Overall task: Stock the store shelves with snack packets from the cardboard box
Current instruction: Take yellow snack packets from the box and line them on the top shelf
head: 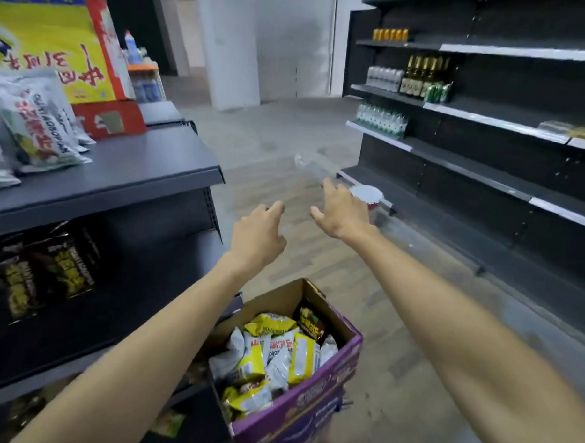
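A purple cardboard box point(329, 371) stands open on the floor below my arms, filled with several yellow, white and dark snack packets point(273, 350). My left hand point(259, 236) and my right hand point(343, 211) are stretched out in the air above and beyond the box, fingers apart, holding nothing. On the left, a dark shelf unit point(147, 170) carries white snack packets point(36, 123) on its top board. Dark packets point(47, 272) stand on the shelf below it.
A yellow and red carton point(58, 44) stands behind the white packets. Across the aisle, dark shelves point(485, 168) hold bottles point(422, 76) and cans at their far end. A white-lidded tub point(366, 194) sits on the lowest shelf near my right hand. A wood-pattern floor runs between them.
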`<state>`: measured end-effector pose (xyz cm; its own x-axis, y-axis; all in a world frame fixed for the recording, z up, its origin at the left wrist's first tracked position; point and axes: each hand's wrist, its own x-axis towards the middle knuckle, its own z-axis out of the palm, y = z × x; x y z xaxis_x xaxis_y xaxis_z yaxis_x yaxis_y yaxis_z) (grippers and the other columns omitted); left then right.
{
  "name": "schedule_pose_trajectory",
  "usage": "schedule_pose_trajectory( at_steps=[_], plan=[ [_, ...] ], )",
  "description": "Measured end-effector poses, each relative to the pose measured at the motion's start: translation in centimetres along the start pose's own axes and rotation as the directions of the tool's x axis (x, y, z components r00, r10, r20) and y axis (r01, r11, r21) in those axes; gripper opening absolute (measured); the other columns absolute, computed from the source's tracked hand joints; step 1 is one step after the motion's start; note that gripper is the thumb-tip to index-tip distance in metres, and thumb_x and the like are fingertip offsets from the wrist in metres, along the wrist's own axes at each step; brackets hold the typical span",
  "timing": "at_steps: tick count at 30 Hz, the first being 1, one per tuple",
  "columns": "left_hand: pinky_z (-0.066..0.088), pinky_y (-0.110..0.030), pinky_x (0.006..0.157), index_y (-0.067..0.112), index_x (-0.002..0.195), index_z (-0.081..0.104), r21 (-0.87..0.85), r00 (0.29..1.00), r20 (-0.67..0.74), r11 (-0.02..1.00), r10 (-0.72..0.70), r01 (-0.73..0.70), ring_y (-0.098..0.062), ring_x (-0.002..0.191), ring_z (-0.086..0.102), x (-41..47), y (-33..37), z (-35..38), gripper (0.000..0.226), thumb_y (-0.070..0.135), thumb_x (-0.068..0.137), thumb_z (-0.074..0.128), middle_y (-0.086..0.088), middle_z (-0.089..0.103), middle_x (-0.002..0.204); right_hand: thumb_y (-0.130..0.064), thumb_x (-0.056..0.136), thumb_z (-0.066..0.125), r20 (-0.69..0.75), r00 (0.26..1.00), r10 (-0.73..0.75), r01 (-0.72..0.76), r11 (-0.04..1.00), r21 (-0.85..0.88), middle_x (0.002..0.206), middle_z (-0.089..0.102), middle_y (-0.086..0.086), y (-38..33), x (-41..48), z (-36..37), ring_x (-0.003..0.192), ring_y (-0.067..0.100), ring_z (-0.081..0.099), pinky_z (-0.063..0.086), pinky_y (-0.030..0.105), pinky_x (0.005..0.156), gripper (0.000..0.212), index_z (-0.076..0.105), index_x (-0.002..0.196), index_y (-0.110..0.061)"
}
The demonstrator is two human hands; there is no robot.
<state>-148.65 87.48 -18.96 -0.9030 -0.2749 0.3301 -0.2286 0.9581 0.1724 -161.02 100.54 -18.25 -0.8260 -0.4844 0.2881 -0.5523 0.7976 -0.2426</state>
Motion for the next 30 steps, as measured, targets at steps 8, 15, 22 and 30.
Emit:
schedule_pose_trajectory(
  at_steps=[8,15,22,30],
  plan=[
    [0.049,-0.038,0.068,0.019,0.112,0.047,-0.096,0.908,0.36,0.96,-0.215,0.265,-0.035,0.098,0.061,-9.2,-4.4,13.5,0.034,0.023,0.081,0.06,-0.008,0.06,0.106,-0.04,0.092,0.055,0.296,0.953,0.071,-0.069,0.997,-0.017,0.126,0.056,0.013,2.3,-5.2,13.6,0.111,0.036,0.058,0.047,0.043,0.085,0.047,0.04,0.13,-0.018],
    [0.048,-0.041,0.079,0.018,0.11,0.048,-0.115,0.795,0.513,0.892,-0.324,0.437,-0.035,0.113,0.054,-11.8,-7.2,20.7,0.03,0.021,0.083,0.063,-0.008,0.059,0.111,-0.038,0.091,0.055,0.48,0.869,0.121,-0.109,0.993,-0.054,0.123,0.056,0.014,1.8,-7.3,21.5,0.109,0.037,0.059,0.043,0.041,0.078,0.043,0.041,0.125,-0.016],
    [0.045,-0.036,0.073,0.016,0.117,0.049,-0.115,0.71,0.634,0.87,-0.308,0.48,-0.035,0.106,0.059,-12.7,-8.2,24.5,0.036,0.019,0.082,0.061,-0.007,0.06,0.115,-0.043,0.091,0.055,0.607,0.776,0.172,-0.138,0.985,-0.103,0.125,0.053,0.01,2.6,-8.7,26.6,0.109,0.037,0.059,0.046,0.044,0.082,0.055,0.036,0.136,-0.018],
    [0.048,-0.04,0.083,0.02,0.132,0.046,-0.011,0.546,0.735,0.798,-0.403,0.602,-0.038,0.111,0.057,-13.2,-7.2,27.5,0.053,0.024,0.082,0.064,-0.013,0.058,0.121,-0.04,0.091,0.058,0.772,0.604,0.198,-0.165,0.979,-0.122,0.131,0.053,0.013,5.0,-8.4,31.4,0.115,0.037,0.057,0.046,0.042,0.086,0.057,0.037,0.137,-0.015]
  ],
)
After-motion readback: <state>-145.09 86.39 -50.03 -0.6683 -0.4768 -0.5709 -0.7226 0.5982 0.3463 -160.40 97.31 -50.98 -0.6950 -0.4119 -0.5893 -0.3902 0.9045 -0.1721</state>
